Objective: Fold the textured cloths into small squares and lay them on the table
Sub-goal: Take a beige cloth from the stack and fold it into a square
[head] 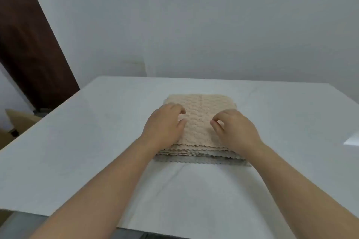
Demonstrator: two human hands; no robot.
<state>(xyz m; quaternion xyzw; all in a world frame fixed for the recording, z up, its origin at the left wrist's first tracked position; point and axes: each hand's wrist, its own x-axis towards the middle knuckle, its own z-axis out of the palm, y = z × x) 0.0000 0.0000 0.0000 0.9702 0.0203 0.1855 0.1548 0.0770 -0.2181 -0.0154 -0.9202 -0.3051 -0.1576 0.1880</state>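
Observation:
A stack of several textured cloths [200,153] with wavy edges lies flat in the middle of the white table [77,141]. Its top cloth [200,106] is beige and the lowest layers are grey. My left hand [165,124] rests on the left part of the top cloth, and its curled index finger and thumb pinch the fabric. On the right part, my right hand [236,130] has its thumb and fingertips drawn together on the same cloth. The cloth's side edges are hidden under both hands.
The table's far edge meets a white wall. A dark brown door [29,44] stands at the left, with a cardboard box [17,122] on the floor beside the table. The near table edge runs under my forearms.

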